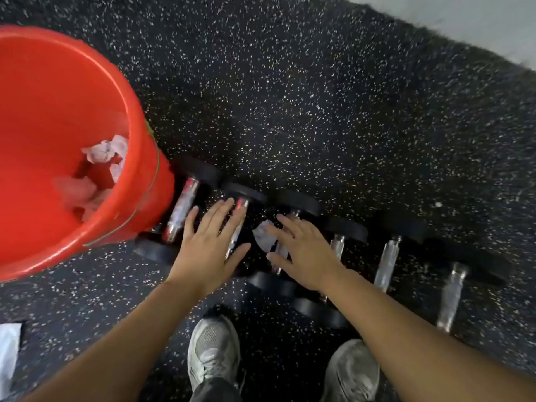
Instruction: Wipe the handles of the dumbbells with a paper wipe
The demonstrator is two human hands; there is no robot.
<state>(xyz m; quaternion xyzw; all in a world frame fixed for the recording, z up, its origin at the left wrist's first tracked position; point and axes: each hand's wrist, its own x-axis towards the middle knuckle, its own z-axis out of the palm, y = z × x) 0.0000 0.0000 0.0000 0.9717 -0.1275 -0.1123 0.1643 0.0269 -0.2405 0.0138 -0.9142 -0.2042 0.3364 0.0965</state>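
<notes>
At frame bottom, two grey shoes are seen on the speckled floor. Just beyond, the left hand is spread flat and empty over a dumbbell handle. The right hand is half open, a crumpled paper wipe pinched at the fingertips over the next handle. Six dumbbells are counted in a row. Farther left, one orange bucket is seen holding used wipes.
</notes>
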